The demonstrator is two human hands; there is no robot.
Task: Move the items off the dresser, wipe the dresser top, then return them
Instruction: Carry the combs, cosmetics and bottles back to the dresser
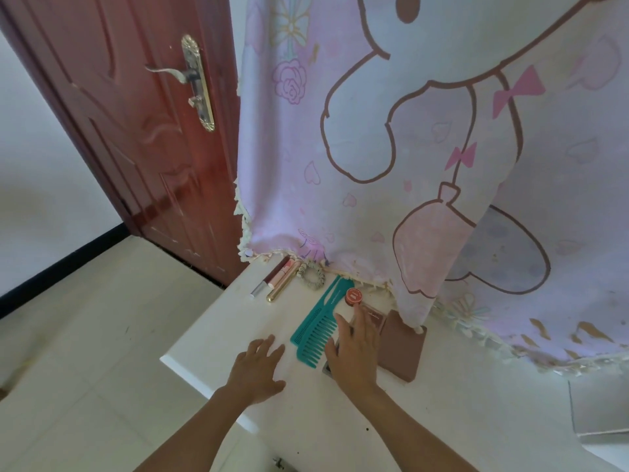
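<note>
Both flat on dresser (211,335): left hand (258,369) fingers spread near corner edge; right hand (354,352) fingers straight beside comb (316,321).

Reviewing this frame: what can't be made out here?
Head view: flat item under the right hand; only a grey corner shows.
Head view: whatever the hanging pink cartoon-print cloth covers.
Head view: lettering on the small round red tin; too small.
Head view: grey flat sheet, cut off by right edge.
</note>
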